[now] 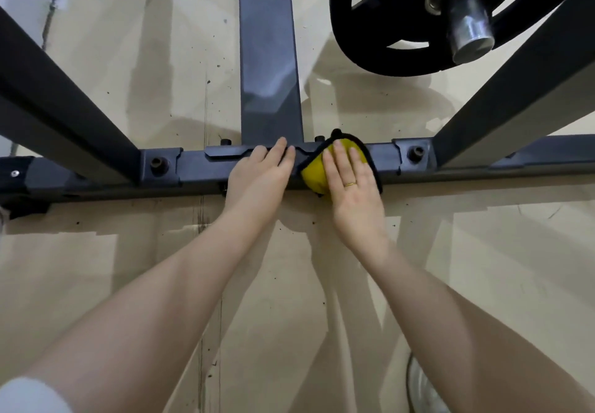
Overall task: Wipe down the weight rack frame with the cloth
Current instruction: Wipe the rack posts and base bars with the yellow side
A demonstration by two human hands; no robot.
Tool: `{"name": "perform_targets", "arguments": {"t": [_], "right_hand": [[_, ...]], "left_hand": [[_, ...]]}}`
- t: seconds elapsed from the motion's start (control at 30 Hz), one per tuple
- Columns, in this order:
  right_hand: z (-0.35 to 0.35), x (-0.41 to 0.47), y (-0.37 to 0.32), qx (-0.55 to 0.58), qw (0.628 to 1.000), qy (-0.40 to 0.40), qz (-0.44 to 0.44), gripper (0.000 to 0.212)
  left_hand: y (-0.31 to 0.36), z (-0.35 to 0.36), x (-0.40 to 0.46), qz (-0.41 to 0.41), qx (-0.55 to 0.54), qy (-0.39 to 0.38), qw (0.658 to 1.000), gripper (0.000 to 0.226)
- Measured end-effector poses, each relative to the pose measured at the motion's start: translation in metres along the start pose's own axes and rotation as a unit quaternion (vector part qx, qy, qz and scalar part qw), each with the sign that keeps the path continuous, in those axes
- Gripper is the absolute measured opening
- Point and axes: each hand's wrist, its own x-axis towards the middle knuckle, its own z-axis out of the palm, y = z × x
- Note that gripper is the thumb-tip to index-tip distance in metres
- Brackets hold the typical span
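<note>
Beige floor [154,97] lies under the dark weight rack frame [193,167]. On its horizontal bar, the right hand [354,184] presses the yellow cloth [314,175] flat with straight, slightly spread fingers. Just beside it, the left hand [260,174] rests on the bar, fingers extended together, both forearms reaching forward.

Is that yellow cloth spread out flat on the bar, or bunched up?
Bunched up. The yellow cloth sits as a rounded wad on the crossbar under the right hand, its black edging curling around it.
</note>
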Motion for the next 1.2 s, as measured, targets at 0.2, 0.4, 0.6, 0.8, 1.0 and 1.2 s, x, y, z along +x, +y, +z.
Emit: {"name": "perform_targets", "arguments": {"t": [0.2, 0.4, 0.6, 0.8, 1.0, 1.2], "right_hand": [[-0.011, -0.002, 0.031, -0.037, 0.992, 0.017, 0.116, 0.062], [-0.013, 0.010, 0.003, -0.014, 0.999, -0.031, -0.041, 0.059], [-0.023, 0.001, 0.024, -0.033, 0.983, -0.031, 0.179, 0.067], [-0.010, 0.007, -0.007, -0.008, 0.999, -0.045, 0.029, 0.057], [-0.055, -0.020, 0.055, -0.032, 0.994, -0.090, 0.053, 0.058], [-0.052, 0.012, 0.025, 0.004, 0.996, 0.008, 0.085, 0.052]], "left_hand": [[0.001, -0.003, 0.000, -0.008, -0.034, 0.004, 0.999, 0.055], [-0.001, -0.008, 0.002, 0.002, -0.027, -0.014, 1.000, 0.060], [-0.004, -0.009, 0.002, 0.015, -0.020, -0.051, 0.998, 0.065], [-0.004, -0.015, 0.000, 0.026, -0.016, -0.089, 0.996, 0.077], [0.003, -0.024, -0.010, 0.006, -0.080, -0.118, 0.990, 0.086], [0.031, -0.017, -0.002, 0.025, -0.068, -0.094, 0.993, 0.081]]}}
